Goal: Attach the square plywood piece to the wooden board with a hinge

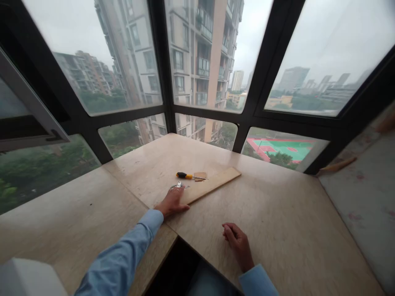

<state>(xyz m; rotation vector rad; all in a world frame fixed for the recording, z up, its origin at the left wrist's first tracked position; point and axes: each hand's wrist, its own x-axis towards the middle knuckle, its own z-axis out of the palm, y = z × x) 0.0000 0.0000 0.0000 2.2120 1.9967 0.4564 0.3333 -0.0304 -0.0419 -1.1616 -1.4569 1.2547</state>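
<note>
A pale wooden board (212,185) lies flat and slanting on the beige counter. Across its near end rests my left hand (173,203), thumb at the near edge and fingers on the far side, closed around it. Just beyond those fingertips is a small shiny metal fitting (179,185), partly hidden by the hand; I cannot tell its exact kind. A screwdriver (184,175) with a black and yellow handle lies behind the board, its shaft crossing a small wooden piece (200,176). My right hand (238,243) is over the counter, apart from the board, its fingers curled together; anything in them is hidden.
The beige counter (286,218) fills the corner below dark-framed windows (168,82). A dark opening (191,271) cuts into its front edge between my arms. At lower left stands a white object (31,277). A patterned wall (361,205) borders the right side.
</note>
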